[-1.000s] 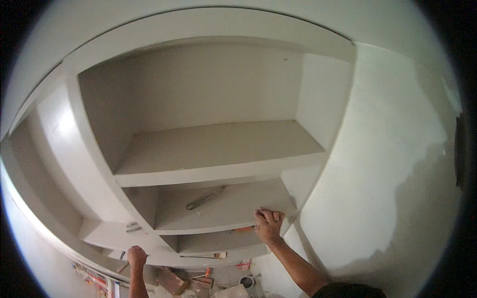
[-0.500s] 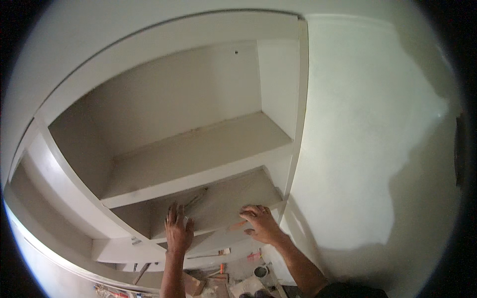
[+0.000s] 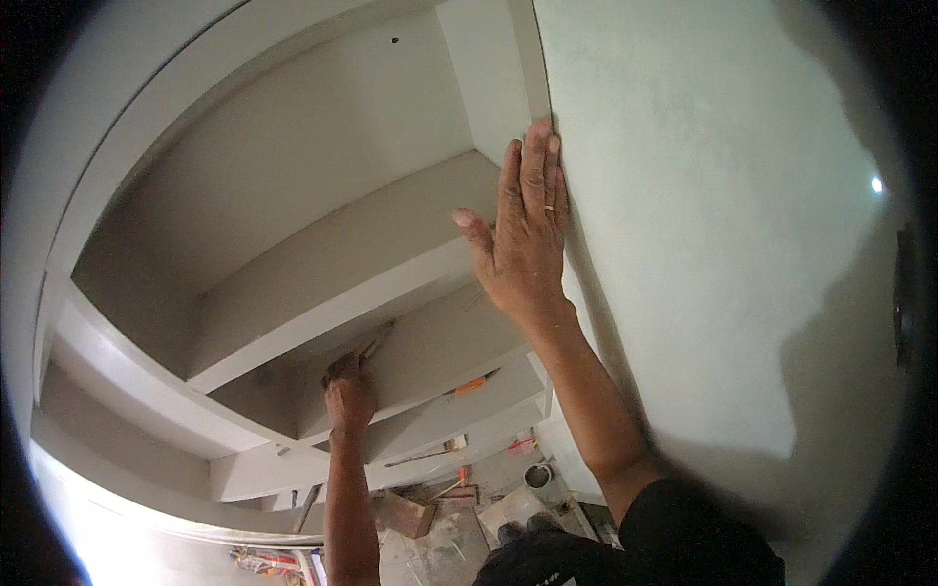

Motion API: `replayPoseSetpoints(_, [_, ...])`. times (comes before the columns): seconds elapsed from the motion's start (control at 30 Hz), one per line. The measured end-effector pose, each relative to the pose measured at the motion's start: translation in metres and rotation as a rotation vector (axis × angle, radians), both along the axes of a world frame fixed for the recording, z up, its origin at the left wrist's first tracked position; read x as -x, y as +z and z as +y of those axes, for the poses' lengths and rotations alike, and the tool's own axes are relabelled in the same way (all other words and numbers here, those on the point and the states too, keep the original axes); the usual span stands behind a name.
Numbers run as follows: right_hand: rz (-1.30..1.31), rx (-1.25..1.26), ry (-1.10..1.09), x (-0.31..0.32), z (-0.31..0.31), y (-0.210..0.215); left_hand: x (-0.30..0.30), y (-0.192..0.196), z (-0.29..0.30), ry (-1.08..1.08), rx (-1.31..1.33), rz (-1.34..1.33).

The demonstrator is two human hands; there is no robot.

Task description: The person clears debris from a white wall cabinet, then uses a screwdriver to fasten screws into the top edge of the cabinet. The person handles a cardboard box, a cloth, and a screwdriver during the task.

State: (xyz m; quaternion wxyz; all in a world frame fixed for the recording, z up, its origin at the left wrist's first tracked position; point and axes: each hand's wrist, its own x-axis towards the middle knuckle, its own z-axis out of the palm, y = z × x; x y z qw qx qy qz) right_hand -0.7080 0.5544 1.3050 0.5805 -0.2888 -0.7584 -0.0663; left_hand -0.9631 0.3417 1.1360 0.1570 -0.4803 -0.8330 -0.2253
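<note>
My right hand [image 3: 528, 230] lies open against the upright edge of a white shelf unit [image 3: 332, 303], fingers stretched upward and thumb spread to the left; a ring shows on one finger. Inside the lower compartment, my left hand [image 3: 349, 394] is closed, its fingers curled in the shade. Right beside those fingers is a thin, dark, slender object [image 3: 377, 337] on the board; the shade hides whether they grip it. An orange-handled tool [image 3: 472, 385] rests on the board below, to the right of the left hand.
A pale wall [image 3: 674, 244] stands right of the unit. Further down are a flat brush [image 3: 454, 443], a round bucket [image 3: 537, 476], a brown box [image 3: 405, 515], an orange-handled tool [image 3: 462, 478] and a leaning bar [image 3: 307, 509]. Red-and-white clutter [image 3: 266, 563] lies lower left.
My right hand has risen from near the orange-handled tool to the unit's upright edge and opened flat. The left hand has gone deeper into the lower compartment and curled. The view has shifted.
</note>
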Motion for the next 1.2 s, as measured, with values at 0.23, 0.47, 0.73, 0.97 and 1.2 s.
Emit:
replayPoseSetpoints(0.23, [0.077, 0.143, 0.104, -0.006, -0.021, -0.082, 0.029, -0.011, 0.012, 0.074, 0.132, 0.065])
replayPoseSetpoints(0.47, [-0.049, 0.209, 0.133, -0.031, -0.038, -0.102, 0.053, -0.006, 0.02, 0.038, 0.265, -0.11])
replayPoseSetpoints(0.73, [-0.009, 0.086, 0.01, -0.012, -0.036, -0.046, -0.03, 0.061, -0.025, -0.024, -0.044, -0.311])
replayPoseSetpoints(0.97, [0.092, -0.165, 0.105, -0.013, 0.003, -0.044, -0.101, 0.085, -0.099, -0.079, -0.158, -0.66])
replayPoseSetpoints(1.2, [-0.003, -0.212, 0.134, -0.024, -0.003, -0.035, -0.155, 0.012, -0.175, -0.039, -0.158, -1.267])
